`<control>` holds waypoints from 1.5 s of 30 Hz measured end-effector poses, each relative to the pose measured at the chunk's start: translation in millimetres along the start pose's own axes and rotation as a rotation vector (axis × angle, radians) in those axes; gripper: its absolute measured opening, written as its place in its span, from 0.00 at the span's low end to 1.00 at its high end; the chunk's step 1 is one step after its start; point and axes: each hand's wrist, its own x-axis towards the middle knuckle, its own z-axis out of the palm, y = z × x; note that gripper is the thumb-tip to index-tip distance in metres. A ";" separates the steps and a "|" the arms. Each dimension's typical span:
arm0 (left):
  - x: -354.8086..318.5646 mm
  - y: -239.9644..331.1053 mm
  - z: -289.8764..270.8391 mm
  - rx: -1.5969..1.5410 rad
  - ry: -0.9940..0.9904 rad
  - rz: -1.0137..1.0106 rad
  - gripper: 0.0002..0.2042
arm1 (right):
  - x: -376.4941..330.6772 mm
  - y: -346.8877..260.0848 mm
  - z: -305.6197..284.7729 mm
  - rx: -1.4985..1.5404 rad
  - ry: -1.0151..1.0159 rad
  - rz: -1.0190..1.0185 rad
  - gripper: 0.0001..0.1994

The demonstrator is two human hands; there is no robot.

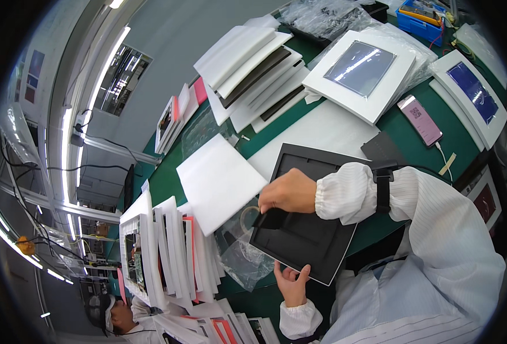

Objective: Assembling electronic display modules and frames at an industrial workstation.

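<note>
A flat black panel (316, 241), like the back of a display frame with a thin white edge, lies in front of me at a slant. My right hand (291, 192) is above its left part, fingers closed on a small dark piece (272, 219), perhaps a sheet or flap; its fingertips are partly hidden. At the panel's lower edge, the thumb and fingers of my left hand (292, 285) hold the rim. Beside the panel are a clear plastic bag (245, 266) and a tape-like ring (248, 218). A white foam sheet (222, 180) lies just beyond.
Stacked white foam sheets and panels (248, 63) stand at the back, and upright framed panels (162, 246) at left. A white-framed screen (359, 69), a phone (420, 119) on a cable and a blue bin (420, 23) are at right. Another person (121, 315) sits lower left.
</note>
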 end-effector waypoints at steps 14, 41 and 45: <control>11.4 53.7 10.6 0.006 -0.271 0.244 0.22 | -63.4 -65.3 -51.5 0.555 0.024 0.695 0.10; -53.4 50.9 182.6 0.637 -0.579 1.185 0.21 | -203.0 -23.5 -196.8 0.124 0.749 0.895 0.41; -41.1 39.1 237.5 0.815 -0.503 1.422 0.22 | -203.8 -50.4 -230.7 0.364 0.887 0.831 0.41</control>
